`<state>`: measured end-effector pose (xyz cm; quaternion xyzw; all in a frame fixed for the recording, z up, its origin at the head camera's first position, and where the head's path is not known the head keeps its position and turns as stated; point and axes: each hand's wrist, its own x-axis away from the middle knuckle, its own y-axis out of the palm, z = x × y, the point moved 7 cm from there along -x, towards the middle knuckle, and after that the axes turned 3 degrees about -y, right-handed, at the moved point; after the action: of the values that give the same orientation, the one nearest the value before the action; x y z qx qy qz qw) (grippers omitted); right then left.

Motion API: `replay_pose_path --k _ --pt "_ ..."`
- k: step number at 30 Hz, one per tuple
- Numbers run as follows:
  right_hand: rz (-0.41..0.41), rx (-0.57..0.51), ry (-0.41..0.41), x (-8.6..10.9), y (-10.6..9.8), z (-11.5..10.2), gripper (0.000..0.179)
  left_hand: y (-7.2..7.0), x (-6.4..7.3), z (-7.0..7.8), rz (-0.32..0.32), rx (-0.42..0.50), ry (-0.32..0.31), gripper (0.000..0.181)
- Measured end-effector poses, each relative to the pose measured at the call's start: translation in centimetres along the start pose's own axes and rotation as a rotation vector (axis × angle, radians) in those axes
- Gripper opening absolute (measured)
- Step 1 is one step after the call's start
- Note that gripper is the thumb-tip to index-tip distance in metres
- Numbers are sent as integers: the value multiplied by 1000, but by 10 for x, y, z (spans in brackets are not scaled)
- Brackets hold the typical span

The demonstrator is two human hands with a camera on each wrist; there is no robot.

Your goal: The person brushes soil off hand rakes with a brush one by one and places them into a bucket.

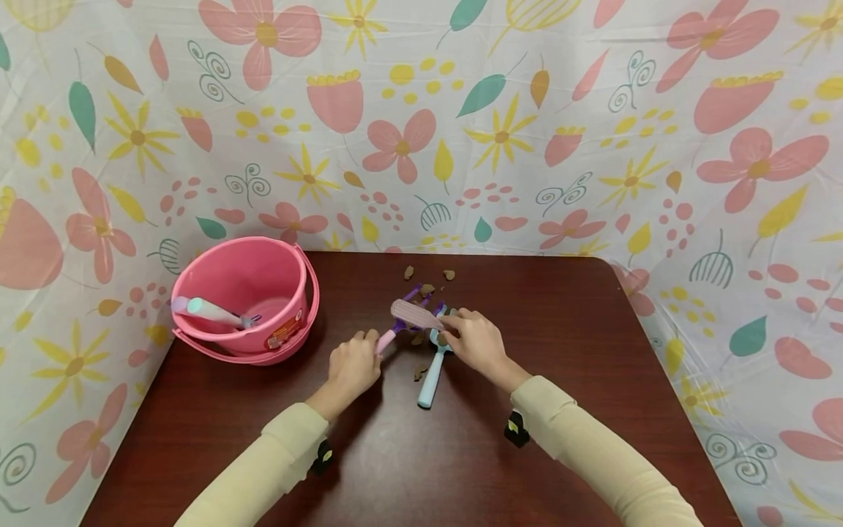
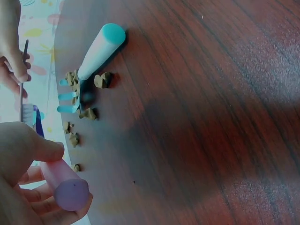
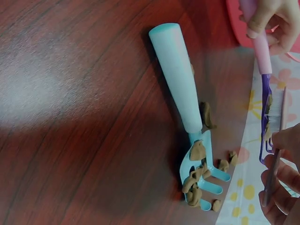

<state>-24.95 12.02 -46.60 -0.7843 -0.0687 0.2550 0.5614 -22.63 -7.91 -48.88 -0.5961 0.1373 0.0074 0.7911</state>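
Observation:
My left hand (image 1: 356, 362) grips the pink handle of a toy hand fork (image 3: 262, 58) with purple tines, held above the table. In my right hand (image 1: 477, 340) is a pink-backed brush (image 1: 415, 314), pinched by one end. Its white bristles face the purple tines in the right wrist view, and brown clay-like bits sit there too; whether bristles and tines touch I cannot tell. Under both hands a light-blue hand fork (image 3: 178, 77) lies on the table, several brown lumps (image 3: 197, 151) on its head. More loose brown lumps (image 2: 102, 80) are scattered around it.
A pink bucket (image 1: 240, 267) with its handle hanging down stands at the table's left. Another tool (image 1: 214, 312) with a pale handle leans inside it. The dark wooden table (image 1: 560, 366) meets a flower-printed curtain (image 1: 500, 183) at the back and sides.

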Motion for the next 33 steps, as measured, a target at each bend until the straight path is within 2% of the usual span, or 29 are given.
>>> replay_pose_path --k 7,16,33 --pt "10 -10 -5 6 -3 4 26 2 -3 -2 -10 -12 -1 28" --pt "41 7 -17 14 -8 13 27 -2 -7 -11 -14 -24 -47 27" --pt "46 25 15 25 -2 27 26 0 -9 -24 -37 -34 -76 28"
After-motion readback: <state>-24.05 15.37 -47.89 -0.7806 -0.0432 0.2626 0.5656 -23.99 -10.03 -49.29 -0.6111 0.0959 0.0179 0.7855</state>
